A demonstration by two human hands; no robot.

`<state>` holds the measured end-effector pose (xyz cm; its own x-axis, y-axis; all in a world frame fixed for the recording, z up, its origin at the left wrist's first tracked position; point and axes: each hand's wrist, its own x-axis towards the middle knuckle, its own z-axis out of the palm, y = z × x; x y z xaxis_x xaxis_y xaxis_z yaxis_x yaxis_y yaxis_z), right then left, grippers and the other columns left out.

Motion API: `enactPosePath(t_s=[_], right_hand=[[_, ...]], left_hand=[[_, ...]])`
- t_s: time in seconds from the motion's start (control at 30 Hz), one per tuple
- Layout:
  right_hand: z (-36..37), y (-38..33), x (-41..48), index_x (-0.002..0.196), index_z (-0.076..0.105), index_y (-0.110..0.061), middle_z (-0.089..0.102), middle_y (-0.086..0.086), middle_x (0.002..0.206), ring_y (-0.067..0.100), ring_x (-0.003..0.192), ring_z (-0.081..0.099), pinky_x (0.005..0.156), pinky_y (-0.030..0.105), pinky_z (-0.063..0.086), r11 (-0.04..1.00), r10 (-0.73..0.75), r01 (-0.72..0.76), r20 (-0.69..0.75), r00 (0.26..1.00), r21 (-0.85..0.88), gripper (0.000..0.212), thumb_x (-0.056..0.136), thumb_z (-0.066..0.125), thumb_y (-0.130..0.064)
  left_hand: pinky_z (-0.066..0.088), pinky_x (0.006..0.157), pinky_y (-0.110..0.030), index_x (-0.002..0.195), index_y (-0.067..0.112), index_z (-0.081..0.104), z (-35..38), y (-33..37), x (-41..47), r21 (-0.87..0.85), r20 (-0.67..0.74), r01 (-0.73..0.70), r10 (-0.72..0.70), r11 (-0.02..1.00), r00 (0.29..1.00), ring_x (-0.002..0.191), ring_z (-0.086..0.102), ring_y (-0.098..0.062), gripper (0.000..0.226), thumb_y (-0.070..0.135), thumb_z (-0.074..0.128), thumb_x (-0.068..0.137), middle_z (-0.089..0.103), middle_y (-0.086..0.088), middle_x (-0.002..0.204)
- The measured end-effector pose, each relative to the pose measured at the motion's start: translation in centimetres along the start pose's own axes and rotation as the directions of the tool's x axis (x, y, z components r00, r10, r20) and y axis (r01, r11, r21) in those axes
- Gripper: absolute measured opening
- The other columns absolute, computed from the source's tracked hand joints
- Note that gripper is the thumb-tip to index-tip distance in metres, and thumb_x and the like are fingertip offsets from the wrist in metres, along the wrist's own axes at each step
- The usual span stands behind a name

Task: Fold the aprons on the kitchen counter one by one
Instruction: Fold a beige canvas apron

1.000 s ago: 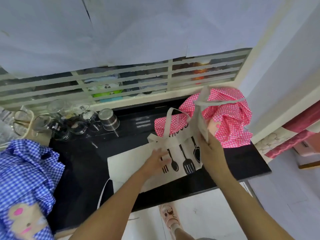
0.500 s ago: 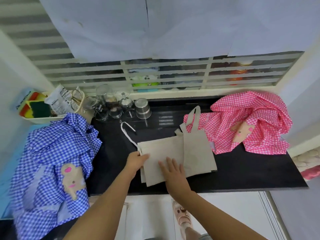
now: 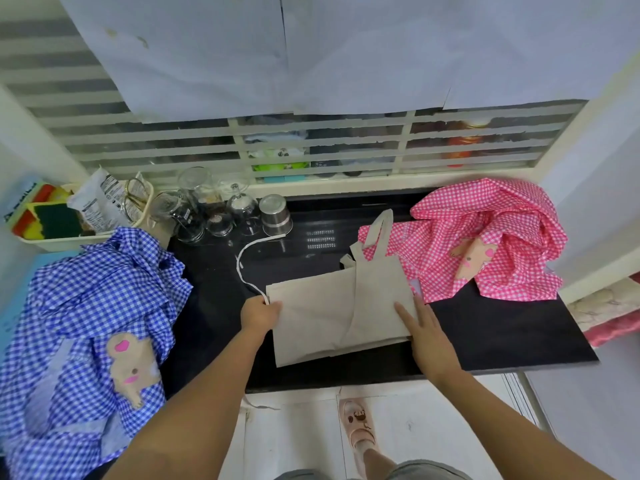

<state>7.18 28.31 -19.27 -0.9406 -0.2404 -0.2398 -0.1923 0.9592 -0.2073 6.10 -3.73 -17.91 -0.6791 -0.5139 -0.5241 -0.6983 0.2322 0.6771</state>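
Fold in progress | your left grip [image 3: 260, 315] is pinching the beige apron [image 3: 318, 317] by its edge, likely to square it | your right grip [image 3: 424, 332], fingers straight, is pressing the fold onto the bench [image 3: 502, 327]

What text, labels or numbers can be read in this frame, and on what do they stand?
No text is legible.
On the white packet: dense black print, too small to read.
On the sponge pack: a label along its left edge, blurred.
On the beige apron: no print shows on the side facing up.
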Motion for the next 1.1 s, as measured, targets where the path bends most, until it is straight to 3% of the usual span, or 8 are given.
enactPosePath(t_s=[0.3, 0.43, 0.57, 0.7, 0.8, 0.87, 0.97, 1.1], right_hand=[[0.2, 0.8, -0.2, 0.151, 0.007, -0.034, -0.011, 0.002, 0.16, 0.023, 0.148, 0.002, 0.094, 0.017, 0.045, 0.998, -0.051, 0.05, 0.036, 0.998, 0.038, 0.083, 0.09, 0.048, 0.005], [-0.3, 0.5, 0.9, 0.139, 0.048, -0.017, 0.028, 0.004, 0.155, 0.022, 0.141, 0.03, 0.112, 0.02, 0.022, 0.981, 0.024, -0.026, 0.011, 1.0, 0.195, 0.055, 0.089, 0.051, 0.005], [-1.7, 0.2, 2.3, 0.121, 0.061, -0.005, 0.058, 0.01, 0.125, 0.022, 0.113, 0.055, 0.093, 0.021, 0.037, 0.854, 0.23, -0.17, -0.064, 0.971, 0.491, 0.029, 0.094, 0.05, -0.002], [-2.5, 0.0, 4.2, 0.114, 0.056, -0.004, 0.06, 0.008, 0.102, 0.023, 0.094, 0.054, 0.069, 0.026, 0.038, 0.606, 0.446, -0.363, 0.076, 0.892, 0.708, 0.023, 0.095, 0.054, -0.018], [-2.5, -0.1, 5.8, 0.116, 0.056, -0.003, 0.06, 0.01, 0.109, 0.024, 0.098, 0.055, 0.074, 0.028, 0.039, 0.517, 0.503, -0.452, 0.17, 0.848, 0.727, 0.039, 0.09, 0.064, -0.03], [-2.2, -0.4, 6.6, 0.108, 0.058, -0.002, 0.061, 0.01, 0.102, 0.029, 0.101, 0.058, 0.079, 0.032, 0.041, 0.562, 0.511, -0.455, 0.142, 0.848, 0.691, 0.041, 0.085, 0.069, -0.034], [-2.1, -1.2, 7.2, 0.081, 0.058, -0.008, 0.06, 0.009, 0.087, 0.03, 0.091, 0.059, 0.08, 0.038, 0.048, 0.717, 0.494, -0.431, 0.038, 0.869, 0.548, 0.034, 0.077, 0.077, -0.035], [-2.9, -1.8, 7.6, 0.062, 0.045, -0.012, 0.05, 0.002, 0.067, 0.02, 0.07, 0.053, 0.07, 0.03, 0.043, 0.745, 0.408, -0.439, 0.179, 0.896, 0.503, 0.04, 0.079, 0.077, -0.029]], left_hand=[[0.057, 0.069, -0.04, 0.095, 0.002, 0.067, -0.4, -0.3, 0.7, -0.204, -0.082, 0.106, -0.125, 0.973, 0.989, 0.073, 0.063, -0.027, 0.017, -0.002, 0.051, 0.092, 0.066, -0.015, 0.088], [0.053, 0.065, -0.03, 0.11, -0.001, 0.058, -1.4, -0.2, 0.5, -0.29, -0.163, 0.098, -0.15, 0.952, 0.975, 0.068, 0.059, -0.018, 0.017, 0.004, 0.049, 0.096, 0.061, -0.01, 0.084], [0.048, 0.096, -0.038, 0.142, 0.006, 0.036, -3.9, -0.5, 0.8, -0.351, -0.352, -0.029, -0.103, 0.936, 0.93, 0.112, 0.058, -0.029, 0.05, 0.001, 0.05, 0.094, 0.052, -0.018, 0.129], [0.017, 0.117, -0.04, 0.152, 0.004, 0.009, -4.9, 0.0, -0.1, -0.041, -0.449, -0.138, 0.105, 0.99, 0.887, 0.146, 0.012, -0.032, 0.076, 0.004, 0.055, 0.092, 0.011, -0.019, 0.158], [0.017, 0.116, -0.038, 0.148, 0.003, 0.025, -2.8, -0.1, -2.3, 0.199, -0.299, -0.403, 0.447, 0.893, 0.843, 0.144, 0.018, -0.031, 0.068, 0.005, 0.059, 0.089, 0.021, -0.019, 0.155], [0.011, 0.116, -0.032, 0.148, 0.005, 0.027, -0.3, -0.9, -4.4, 0.319, 0.017, -0.565, 0.592, 0.761, 0.806, 0.144, 0.019, -0.03, 0.068, 0.017, 0.059, 0.09, 0.024, -0.016, 0.155], [-0.003, 0.117, -0.04, 0.153, 0.017, -0.004, 2.8, -2.8, -6.6, 0.566, 0.464, -0.677, 0.497, 0.47, 0.733, 0.147, -0.009, -0.027, 0.083, 0.053, 0.041, 0.093, -0.011, -0.006, 0.16], [-0.016, 0.11, -0.048, 0.139, 0.031, -0.038, 3.0, -6.2, -6.3, 0.684, 0.564, -0.676, 0.389, 0.273, 0.728, 0.137, -0.032, -0.026, 0.085, 0.074, -0.003, 0.074, -0.037, -0.003, 0.148]])
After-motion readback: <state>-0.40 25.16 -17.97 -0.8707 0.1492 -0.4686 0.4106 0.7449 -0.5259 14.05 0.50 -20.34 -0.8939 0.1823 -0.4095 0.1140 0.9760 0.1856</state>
